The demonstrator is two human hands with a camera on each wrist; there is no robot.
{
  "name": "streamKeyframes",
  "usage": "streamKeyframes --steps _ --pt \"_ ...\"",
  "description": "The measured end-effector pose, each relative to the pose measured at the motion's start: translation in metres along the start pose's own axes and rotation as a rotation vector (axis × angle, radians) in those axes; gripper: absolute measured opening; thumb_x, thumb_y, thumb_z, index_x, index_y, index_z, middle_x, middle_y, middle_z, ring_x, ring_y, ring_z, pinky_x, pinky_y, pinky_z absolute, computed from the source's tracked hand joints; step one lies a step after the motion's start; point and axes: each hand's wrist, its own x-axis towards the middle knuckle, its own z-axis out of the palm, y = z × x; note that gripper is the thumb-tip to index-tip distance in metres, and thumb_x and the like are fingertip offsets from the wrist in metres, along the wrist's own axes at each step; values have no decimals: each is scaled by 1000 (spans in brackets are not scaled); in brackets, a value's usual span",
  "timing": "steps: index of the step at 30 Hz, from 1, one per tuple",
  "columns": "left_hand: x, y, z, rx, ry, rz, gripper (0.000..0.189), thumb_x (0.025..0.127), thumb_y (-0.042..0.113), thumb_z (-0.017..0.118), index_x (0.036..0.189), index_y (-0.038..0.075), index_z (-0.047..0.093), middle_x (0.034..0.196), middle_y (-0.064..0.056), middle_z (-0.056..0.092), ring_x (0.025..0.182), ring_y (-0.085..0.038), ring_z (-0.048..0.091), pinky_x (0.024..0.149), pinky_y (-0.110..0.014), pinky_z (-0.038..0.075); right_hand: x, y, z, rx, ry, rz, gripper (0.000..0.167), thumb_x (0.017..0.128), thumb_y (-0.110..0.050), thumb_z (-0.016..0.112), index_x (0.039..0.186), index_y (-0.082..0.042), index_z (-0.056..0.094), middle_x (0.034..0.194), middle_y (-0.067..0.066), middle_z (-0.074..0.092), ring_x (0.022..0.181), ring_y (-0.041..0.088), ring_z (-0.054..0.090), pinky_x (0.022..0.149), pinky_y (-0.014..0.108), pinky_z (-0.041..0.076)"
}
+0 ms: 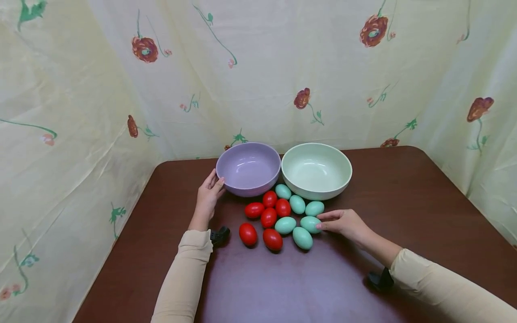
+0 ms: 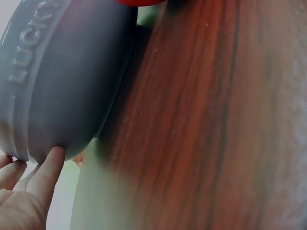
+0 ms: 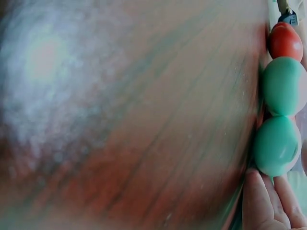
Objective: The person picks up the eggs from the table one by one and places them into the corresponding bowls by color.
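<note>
My left hand rests against the left side of the purple bowl, its thumb on the outer wall; in the left wrist view the fingers touch this bowl below the raised lettering. Toward the front right, my right hand reaches in low from the right, thumb and fingers nearly straight at the right end of a mint green egg, which lies on the table. The right wrist view has the fingertips beside a green egg; whether they press it from both sides cannot be told.
A pale green bowl stands right beside the purple one. In front of both lie several red eggs and several more green eggs, close together on the dark brown table. Flowered cloth hangs behind the table.
</note>
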Motion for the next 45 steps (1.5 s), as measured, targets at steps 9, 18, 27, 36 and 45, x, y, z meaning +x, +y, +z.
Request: streamKeyframes --steps 9,18,27,36,45 --pt "-4 -1 -2 -4 16 -10 64 100 14 59 157 11 29 165 -11 24 149 -23 32 114 -47 40 -4 1 9 -10 37 -3 50 78 -27 85 120 -2 72 102 6 78 81 2 66 74 18 52" --pt "-3 1 2 -14 9 -1 64 101 13 58 157 10 29 164 -12 25 148 -24 35 113 -48 40 -6 -2 13 -54 71 -32 50 77 -25 86 118 -1 72 96 9 78 77 4 68 71 18 52" --pt "-3 -1 1 -26 6 8 64 100 14 59 157 11 28 164 -12 25 147 -26 36 113 -49 39 -7 -2 17 -71 85 -33 51 77 -26 86 119 -2 72 108 13 76 83 2 68 73 18 52" --pt "-5 -1 1 -5 34 -3 64 100 17 60 157 13 31 164 -10 28 145 -25 40 112 -46 42 -9 -4 21 -54 65 -53 51 78 -22 85 121 0 70 110 17 75 99 15 73 73 16 52" --pt "-5 -1 1 -6 23 1 64 100 19 60 157 14 31 163 -9 29 144 -25 42 112 -45 42 -6 -4 22 -98 87 -44 50 76 -26 86 119 -4 72 109 14 76 94 8 68 74 17 51"
